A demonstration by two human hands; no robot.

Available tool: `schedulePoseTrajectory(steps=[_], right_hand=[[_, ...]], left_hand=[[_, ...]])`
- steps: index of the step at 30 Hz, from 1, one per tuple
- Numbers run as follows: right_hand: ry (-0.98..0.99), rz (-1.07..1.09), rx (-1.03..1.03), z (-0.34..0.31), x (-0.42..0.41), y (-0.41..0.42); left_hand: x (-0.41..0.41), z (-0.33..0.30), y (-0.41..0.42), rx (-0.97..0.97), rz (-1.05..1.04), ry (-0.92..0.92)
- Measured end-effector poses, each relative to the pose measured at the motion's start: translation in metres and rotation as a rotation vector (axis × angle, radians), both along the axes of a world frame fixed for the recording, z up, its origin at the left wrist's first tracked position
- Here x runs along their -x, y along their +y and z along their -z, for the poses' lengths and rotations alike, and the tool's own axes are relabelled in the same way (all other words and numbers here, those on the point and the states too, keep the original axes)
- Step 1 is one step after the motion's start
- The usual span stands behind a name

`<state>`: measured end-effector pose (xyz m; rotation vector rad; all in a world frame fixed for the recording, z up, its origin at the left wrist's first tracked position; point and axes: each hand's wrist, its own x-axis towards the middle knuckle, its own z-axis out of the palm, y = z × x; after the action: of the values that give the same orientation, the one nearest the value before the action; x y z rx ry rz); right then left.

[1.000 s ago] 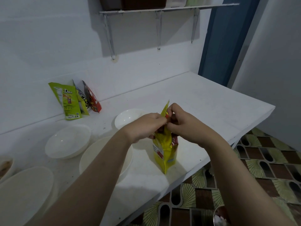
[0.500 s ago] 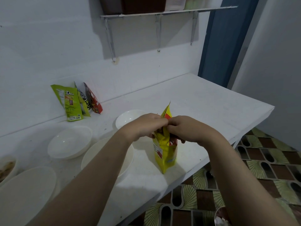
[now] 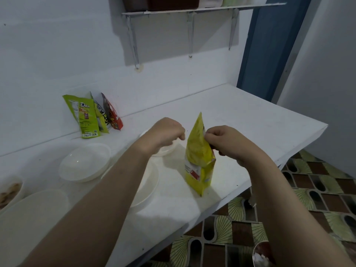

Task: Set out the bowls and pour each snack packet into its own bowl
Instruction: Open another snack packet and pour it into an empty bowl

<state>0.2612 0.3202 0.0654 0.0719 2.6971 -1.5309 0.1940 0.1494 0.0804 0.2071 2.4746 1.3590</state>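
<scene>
Yellow snack packet [image 3: 200, 155] stands upright on the white table [image 3: 250, 132], near the front edge, roughly frame centre. Right hand [image 3: 223, 141] at 3 o'clock of the packet, fingers curled and pinching its upper edge. Left hand [image 3: 167, 132] at 9 o'clock of the packet, just beside it but apart, fingers curled in; cannot tell whether anything small is pinched between them.

Small white bowl [image 3: 165, 149] sits under the left hand, mostly hidden by it. Large white bowl [image 3: 148, 182] at 8 o'clock of the packet, partly covered by the left forearm. Another white bowl [image 3: 84, 162] further out at 9 o'clock, apart from the others. Big white bowl [image 3: 32, 212] at 8 o'clock near the frame's left edge. A bowl with brownish snack [image 3: 9, 191] is cut off by the left edge, just beside that big one.

Three more packets lean against the wall at 10 o'clock, well apart from the hands: green packet [image 3: 84, 116] in front, a yellow-green packet [image 3: 101, 117] touching behind it, a red packet [image 3: 113, 116] at the right of the group.

Wall shelf [image 3: 192, 10] at 12 o'clock. Blue door frame [image 3: 269, 49] at 1 o'clock. Patterned floor tiles [image 3: 317, 189] at 4 o'clock.
</scene>
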Motion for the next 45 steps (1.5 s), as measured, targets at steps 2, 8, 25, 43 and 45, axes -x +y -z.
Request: schedulePoseTrajectory(steps=[2, 8, 25, 43, 45], right_hand=[[-0.011, -0.012, 0.008, 0.000, 0.000, 0.003], [-0.019, -0.091, 0.050, 0.003, 0.001, -0.009], [-0.068, 0.047, -0.261, -0.017, 0.013, -0.022], [0.516, 0.410, -0.080, -0.040, -0.016, -0.023], [0.526, 0.383, -0.063, -0.045, -0.022, -0.026]], left_hand=[[0.002, -0.005, -0.005, -0.040, -0.001, 0.024], [-0.009, 0.001, 0.009, 0.004, 0.268, -0.154], [-0.008, 0.013, 0.006, 0.000, 0.034, 0.296], [-0.005, 0.059, 0.003, -0.620, -0.282, -0.435], [-0.002, 0.063, -0.001, -0.698, -0.270, -0.530]])
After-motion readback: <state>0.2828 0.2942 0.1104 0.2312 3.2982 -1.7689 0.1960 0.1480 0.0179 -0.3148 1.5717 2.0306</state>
